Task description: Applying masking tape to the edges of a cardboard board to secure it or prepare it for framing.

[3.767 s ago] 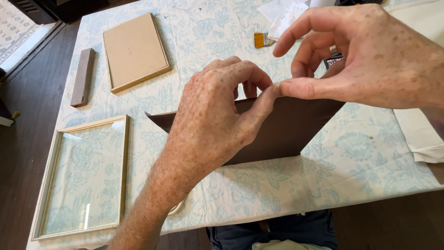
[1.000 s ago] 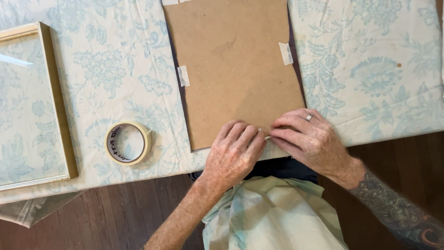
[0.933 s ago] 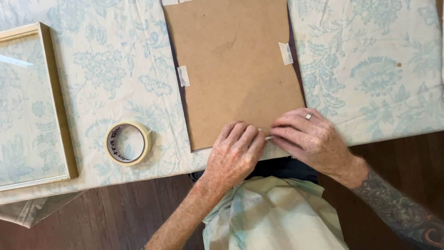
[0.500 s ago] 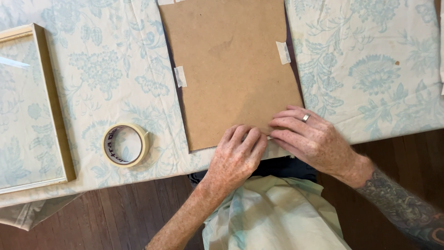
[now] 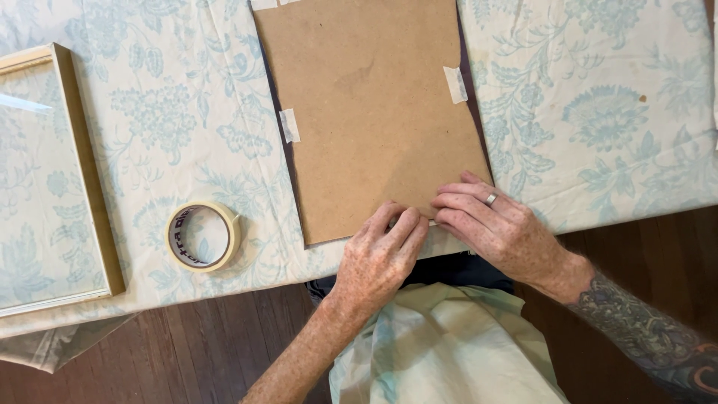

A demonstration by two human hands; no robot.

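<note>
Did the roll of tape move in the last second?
No. The tape roll sits the same way beside the wooden frame; only the camera shifted slightly.

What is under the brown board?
A thin dark edge shows along the sides of the board, under two tape tabs; the rest is covered. Left hand and right hand press its near edge, over the tablecloth.

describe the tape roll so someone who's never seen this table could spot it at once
Start at the table with its pale blue floral cloth, then find the brown board under the left hand and right hand. The tape roll lies flat to the board's left, near the table's front edge, right of the wooden frame. It is the only round, cream, hollow ring there.
</note>
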